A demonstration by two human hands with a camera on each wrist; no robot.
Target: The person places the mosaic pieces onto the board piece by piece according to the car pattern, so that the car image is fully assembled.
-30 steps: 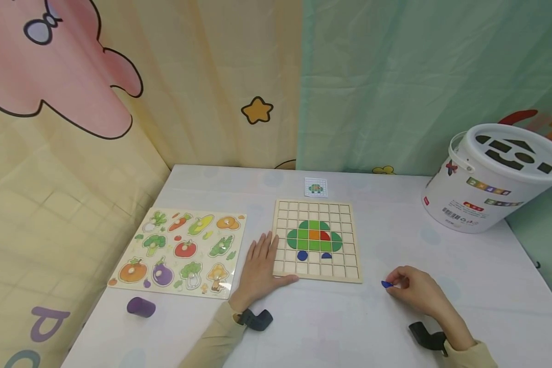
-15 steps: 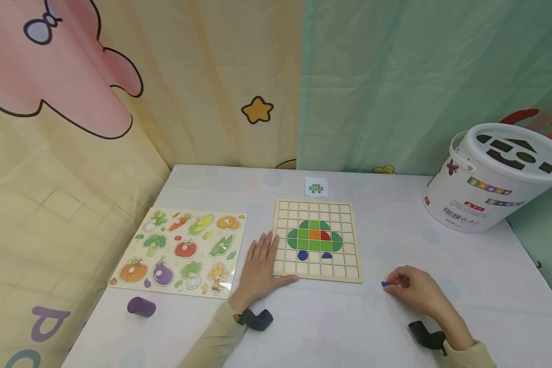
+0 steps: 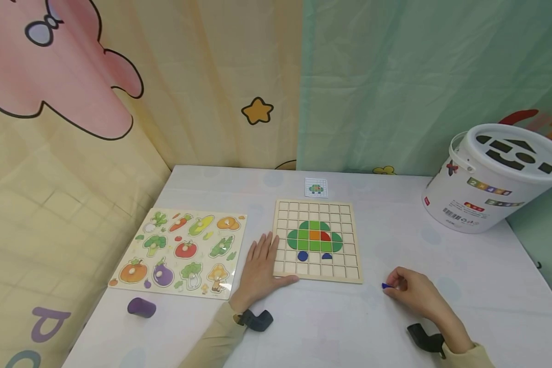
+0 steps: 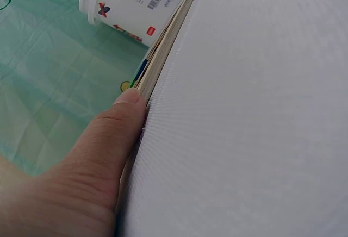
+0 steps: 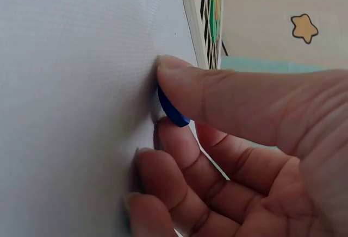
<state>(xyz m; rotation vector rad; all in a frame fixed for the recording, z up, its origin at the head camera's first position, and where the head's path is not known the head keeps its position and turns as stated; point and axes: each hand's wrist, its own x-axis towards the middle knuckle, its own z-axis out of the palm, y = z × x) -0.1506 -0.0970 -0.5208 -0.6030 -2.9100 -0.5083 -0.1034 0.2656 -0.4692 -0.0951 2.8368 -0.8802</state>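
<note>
A square wooden grid board [image 3: 285,266] bears a mosaic of green, orange, red and blue pieces. Below the green shape on it lie a blue disc [image 3: 302,256] and a blue half-circle piece [image 3: 326,256]. My left hand [image 3: 259,268] lies flat with fingers spread at the board's left edge, its thumb [image 4: 103,133] along the front corner in the left wrist view. Right of the board, my right hand [image 3: 411,289] pinches a small blue piece with a curved edge [image 5: 173,109] between thumb and fingers, close over the table; part of it is hidden by the thumb.
A small printed pattern card [image 3: 316,187] lies behind the board. On the left are a vegetable knob puzzle [image 3: 175,266] and a purple cylinder [image 3: 141,307]. A white bucket [image 3: 483,194] with shape holes in its lid stands at the back right.
The blue piece has turned slightly in my right hand's fingers, which stay in nearly the same spot. My left hand has not moved.
</note>
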